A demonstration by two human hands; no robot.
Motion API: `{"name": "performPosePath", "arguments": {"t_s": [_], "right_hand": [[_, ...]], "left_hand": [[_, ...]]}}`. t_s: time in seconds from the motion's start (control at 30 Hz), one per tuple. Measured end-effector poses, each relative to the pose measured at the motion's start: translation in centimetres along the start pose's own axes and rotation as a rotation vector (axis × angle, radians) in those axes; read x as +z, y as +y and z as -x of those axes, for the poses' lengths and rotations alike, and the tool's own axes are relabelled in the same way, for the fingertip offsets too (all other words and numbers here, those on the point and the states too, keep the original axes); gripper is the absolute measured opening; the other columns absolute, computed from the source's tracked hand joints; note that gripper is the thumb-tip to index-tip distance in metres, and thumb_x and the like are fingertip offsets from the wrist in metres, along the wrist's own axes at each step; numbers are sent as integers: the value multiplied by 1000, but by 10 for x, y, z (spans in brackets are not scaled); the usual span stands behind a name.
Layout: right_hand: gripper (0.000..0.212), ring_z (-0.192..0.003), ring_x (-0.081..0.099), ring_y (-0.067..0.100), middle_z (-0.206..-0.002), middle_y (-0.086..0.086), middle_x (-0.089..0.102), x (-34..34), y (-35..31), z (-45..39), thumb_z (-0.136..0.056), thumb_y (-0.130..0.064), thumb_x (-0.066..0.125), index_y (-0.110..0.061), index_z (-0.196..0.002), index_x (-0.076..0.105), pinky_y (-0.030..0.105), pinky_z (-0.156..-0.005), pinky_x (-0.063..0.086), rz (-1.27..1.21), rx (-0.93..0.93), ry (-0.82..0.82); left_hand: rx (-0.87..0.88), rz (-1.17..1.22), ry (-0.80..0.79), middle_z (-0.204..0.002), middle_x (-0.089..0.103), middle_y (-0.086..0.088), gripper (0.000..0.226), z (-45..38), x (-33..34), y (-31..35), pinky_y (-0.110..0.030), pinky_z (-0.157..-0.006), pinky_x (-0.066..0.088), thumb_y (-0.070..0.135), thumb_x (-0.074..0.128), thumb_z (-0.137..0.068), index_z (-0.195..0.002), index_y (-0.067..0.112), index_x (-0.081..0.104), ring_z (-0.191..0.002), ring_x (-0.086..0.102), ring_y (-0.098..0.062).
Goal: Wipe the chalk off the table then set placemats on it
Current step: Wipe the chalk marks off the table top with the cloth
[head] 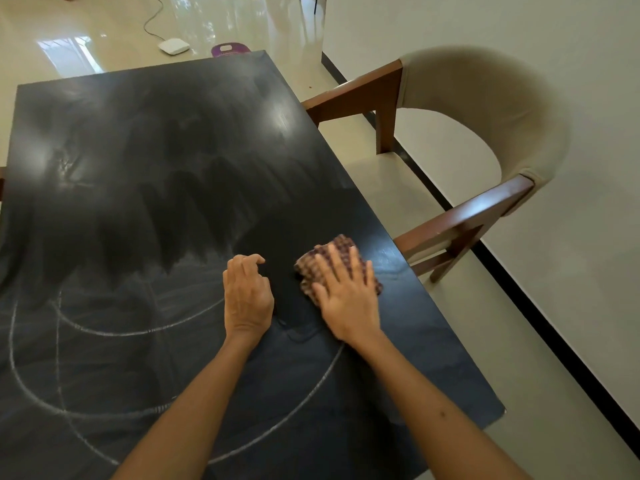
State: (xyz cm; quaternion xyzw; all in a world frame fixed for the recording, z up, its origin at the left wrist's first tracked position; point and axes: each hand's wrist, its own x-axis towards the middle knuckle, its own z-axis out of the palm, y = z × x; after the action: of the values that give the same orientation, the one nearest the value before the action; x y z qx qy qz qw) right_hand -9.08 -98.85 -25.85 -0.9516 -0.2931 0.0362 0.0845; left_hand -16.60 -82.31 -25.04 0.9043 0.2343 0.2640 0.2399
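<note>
One dark surface [166, 174], one checked cloth [341, 245], two hands, one chair [478, 109], one white box with a cable [174, 46] and one purple item [228, 49] on the floor past the far edge. No placemats visible on the surface. Right hand [346, 296] lies flat on the cloth, fingers straight and spread, palm pressing it down onto the surface near the right edge; cloth is bunched, its far end and right side poking out from under the fingers. Left hand [246, 296] is just beside it on the left, not touching the cloth, fingers loosely curled with the tips on or just over the surface, holding nothing; can't tell if the palm makes contact. Both forearms come in from the bottom of the view, bare, angled toward each other. Chalk lines [138, 332]: several curved arcs plus a roughly straight stroke remain on the near-left half of the surface, running under the left forearm. Far half is smeared and hazy grey with darker wiped streaks. The patch between the hands is dark. Chair stands at the right side, wooden arms, beige padded back, near the wall.
</note>
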Motion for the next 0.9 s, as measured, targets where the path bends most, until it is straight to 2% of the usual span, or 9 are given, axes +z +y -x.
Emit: {"name": "performPosePath", "arguments": {"t_s": [0.13,0.23,0.3,0.37,0.43,0.6,0.7,0.8,0.9], "right_hand": [[58,-149,-5,26,-163,-5,2,-13,59,5,-100,-53,16,-35,-154,5,51,-120,1,20,264,23],[60,-149,1,30,-163,0,6,-15,71,15,-99,-54,14,-30,-155,8,53,-120,6,42,428,36],[60,-149,1,32,-163,1,5,-16,64,17,-100,-52,18,-28,-155,9,54,-120,6,37,471,31],[59,-149,-4,31,-164,0,2,-16,52,17,-101,-52,18,-30,-155,8,54,-120,3,32,426,15],[58,-149,-5,28,-163,-3,3,-15,32,25,-101,-52,19,-33,-155,10,53,-120,1,18,299,7],[57,-149,5,28,-162,-5,14,5,-43,72,-98,-50,30,-34,-152,21,55,-119,9,-33,-6,-4],[55,-148,12,28,-161,-5,19,16,-57,101,-99,-50,30,-33,-151,24,55,-118,14,-1,-116,-6],[55,-149,11,29,-160,-6,20,14,-44,102,-99,-50,30,-34,-151,26,56,-118,12,19,-140,-3],[56,-150,1,29,-162,-8,9,2,-13,86,-99,-51,26,-36,-152,21,56,-119,3,10,16,-2]], "left_hand": [[16,-23,-4,-95,51,-15,26,1,-1,-1,-41,-77,44,-5,43,-77,-101,-1,53,-84,49,-30],[18,-55,-5,-95,51,-15,26,2,-1,0,-41,-76,43,-5,44,-78,-102,-1,54,-84,49,-30],[19,-77,-8,-95,51,-15,26,2,-1,0,-41,-77,43,-7,47,-79,-103,-1,53,-85,49,-30],[13,-89,-6,-96,51,-15,26,1,-1,0,-40,-77,42,-7,49,-79,-103,-1,53,-86,49,-30],[10,-99,-5,-96,51,-16,25,1,-1,0,-40,-77,42,-7,49,-79,-103,-1,53,-86,49,-30],[32,-86,-12,-97,51,-17,26,2,-3,1,-41,-77,42,-6,46,-79,-103,-1,53,-86,49,-31],[57,-87,-7,-96,50,-15,25,2,-3,1,-39,-76,42,-5,45,-80,-103,2,52,-84,47,-28],[48,-88,-1,-96,50,-14,24,2,-2,2,-39,-77,42,-5,45,-81,-104,1,52,-84,47,-28],[27,-84,-7,-97,51,-17,24,2,-1,2,-41,-79,43,-6,45,-82,-105,-1,52,-86,49,-30]]}}
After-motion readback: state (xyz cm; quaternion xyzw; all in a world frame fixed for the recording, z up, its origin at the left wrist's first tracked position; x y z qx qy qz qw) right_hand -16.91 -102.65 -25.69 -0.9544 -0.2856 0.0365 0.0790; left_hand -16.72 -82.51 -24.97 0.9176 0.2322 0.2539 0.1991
